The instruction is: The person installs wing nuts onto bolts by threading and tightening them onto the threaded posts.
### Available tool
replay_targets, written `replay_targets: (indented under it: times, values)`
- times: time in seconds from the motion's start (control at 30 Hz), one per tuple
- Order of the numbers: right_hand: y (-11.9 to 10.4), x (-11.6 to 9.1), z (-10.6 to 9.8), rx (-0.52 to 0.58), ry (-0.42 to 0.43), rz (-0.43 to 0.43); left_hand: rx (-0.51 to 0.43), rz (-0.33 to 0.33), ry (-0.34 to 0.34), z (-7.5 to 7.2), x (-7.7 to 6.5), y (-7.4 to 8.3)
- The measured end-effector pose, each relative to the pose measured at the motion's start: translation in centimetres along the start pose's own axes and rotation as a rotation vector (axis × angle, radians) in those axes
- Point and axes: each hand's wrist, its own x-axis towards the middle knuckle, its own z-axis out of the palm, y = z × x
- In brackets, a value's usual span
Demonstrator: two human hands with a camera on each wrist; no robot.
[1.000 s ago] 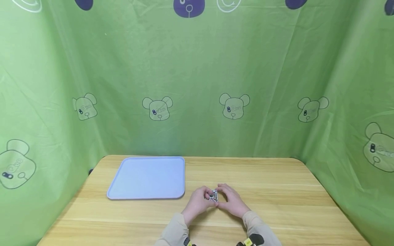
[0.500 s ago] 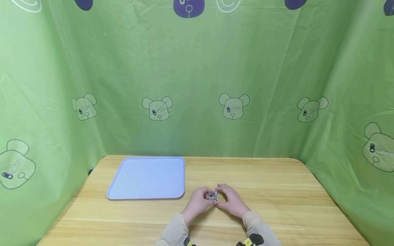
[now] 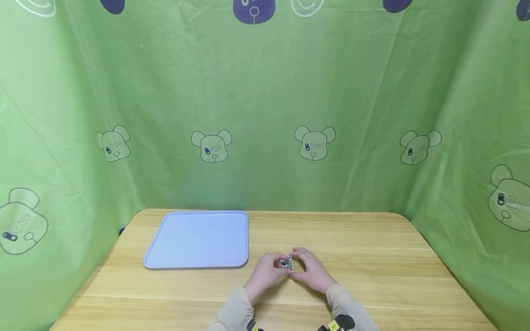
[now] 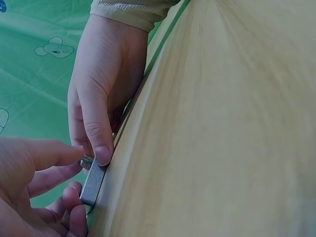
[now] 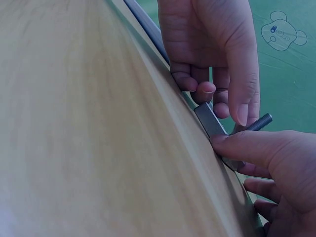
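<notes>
A small flat grey metal block (image 5: pixel 209 118) stands on edge between my two hands, low over the wooden table. From its face juts a threaded bolt (image 5: pixel 260 122). My right hand (image 3: pixel 312 272) grips the block, its thumb (image 5: pixel 232 143) on the near edge in the right wrist view. From the other side my left hand (image 3: pixel 267 273) has thumb and finger at the bolt in a pinch, with its other fingertips (image 4: pixel 72 195) at the block's end. In the head view the block's pale-edged face (image 3: pixel 291 264) shows partly; fingers cover the rest.
A pale blue-purple tray (image 3: pixel 198 239) lies at the back left of the wooden table (image 3: pixel 372 257). Green curtains (image 3: pixel 265 92) with bear prints surround the table on the back and both sides.
My left fingers have shifted slightly over the bolt and the block's face. The right hand and the block stay in about the same place; the tray has not moved.
</notes>
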Motion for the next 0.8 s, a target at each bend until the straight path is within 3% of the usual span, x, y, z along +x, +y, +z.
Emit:
replay_targets:
  times: [0.4,0.8]
  values:
    - [-0.1,0.0,-0.1,-0.005,0.001,-0.007,0.005,0.000,0.001,0.0,-0.2,0.1]
    - [-0.2,0.0,-0.5,0.015,-0.030,-0.014,-0.100,-0.033,-0.043,-1.0,0.2,0.0]
